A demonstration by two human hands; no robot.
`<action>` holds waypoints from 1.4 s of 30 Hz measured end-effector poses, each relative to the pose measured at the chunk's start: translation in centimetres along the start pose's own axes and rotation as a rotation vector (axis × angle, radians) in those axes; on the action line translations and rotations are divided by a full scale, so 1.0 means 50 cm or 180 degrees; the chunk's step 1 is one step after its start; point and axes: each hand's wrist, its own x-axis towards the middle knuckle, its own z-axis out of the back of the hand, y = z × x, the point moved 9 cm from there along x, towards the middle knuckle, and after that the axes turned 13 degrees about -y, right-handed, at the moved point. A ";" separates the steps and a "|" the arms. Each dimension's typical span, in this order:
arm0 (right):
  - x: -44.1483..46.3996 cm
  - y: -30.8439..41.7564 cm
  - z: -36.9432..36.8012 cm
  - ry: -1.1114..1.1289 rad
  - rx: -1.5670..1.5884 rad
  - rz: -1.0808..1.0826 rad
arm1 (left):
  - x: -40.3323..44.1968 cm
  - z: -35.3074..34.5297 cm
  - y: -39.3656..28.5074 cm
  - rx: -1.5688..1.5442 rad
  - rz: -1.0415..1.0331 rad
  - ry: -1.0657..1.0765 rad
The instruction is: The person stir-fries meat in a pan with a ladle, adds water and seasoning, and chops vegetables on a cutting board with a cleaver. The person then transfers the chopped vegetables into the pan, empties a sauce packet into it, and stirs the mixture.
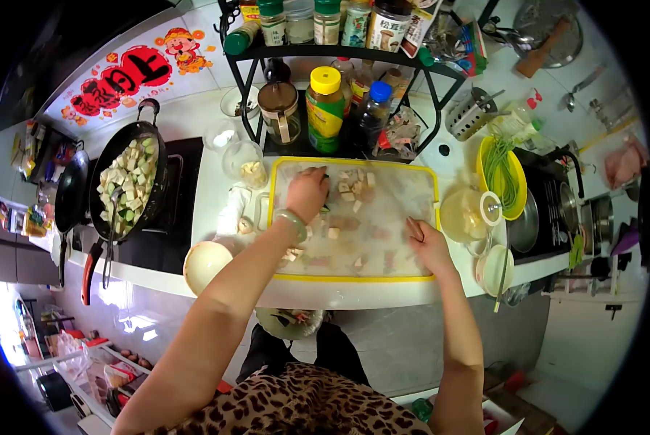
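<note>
**Q:** Where do the pale diced pieces point(348, 190) lie?
**A:** On the cutting board point(354, 278), upper middle: a loose cluster without clear long axis, just right of the left hand point(308, 193), the nearer one. The right hand point(428, 245) is lower, toward the board's right edge.
**Q:** State of each hand?
**A:** Left: fingers curled downward beside a dark green piece point(326, 207); grip cannot be told. Right: partly closed, contents indeterminate.
**Q:** Beyond?
**A:** The desk point(318, 296); leftward, a filled wok point(158, 185).

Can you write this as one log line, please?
left hand: cutting board, left part, grip unclear; right hand: board's right edge, grip unclear; pale pieces: on board; wok: holding chunks
</note>
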 end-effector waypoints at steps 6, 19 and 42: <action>0.025 0.038 -0.025 0.0483 -0.0077 0.0332 | -0.059 -0.057 -0.097 0.0389 -0.0047 0.0145; 0.022 0.038 0.025 0.0403 -0.0709 0.0693 | -0.259 0.141 -0.060 -0.0007 0.0598 -0.1197; -0.146 -0.112 -0.006 0.0882 0.2880 -0.2207 | -0.128 0.066 -0.050 -0.1038 0.0335 -0.0916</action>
